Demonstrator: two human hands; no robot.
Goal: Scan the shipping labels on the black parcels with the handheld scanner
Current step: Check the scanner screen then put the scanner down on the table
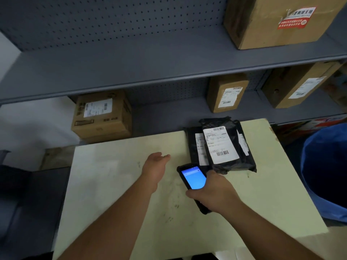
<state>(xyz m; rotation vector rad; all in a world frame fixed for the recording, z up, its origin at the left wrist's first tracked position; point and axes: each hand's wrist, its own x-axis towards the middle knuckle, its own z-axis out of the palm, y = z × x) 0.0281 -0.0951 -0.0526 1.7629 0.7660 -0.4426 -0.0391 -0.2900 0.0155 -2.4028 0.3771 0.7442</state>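
Observation:
Black parcels lie stacked at the far right of a pale table [116, 184]. The top parcel [229, 160] shows a white shipping label [220, 145] with barcodes. A flatter black parcel [193, 145] sticks out beneath it on the left, its label partly covered. My right hand [212, 192] grips a black handheld scanner [193, 178] with a lit blue screen, its top end just short of the parcels' near edge. My left hand [155, 164] hovers open over the table, left of the scanner, holding nothing.
Grey metal shelves [150, 59] rise behind the table. Cardboard boxes stand on them: one [101, 117] at left, one [227, 92] in the middle, two [300, 85] [277, 21] at right. A blue bin [324, 171] stands right of the table.

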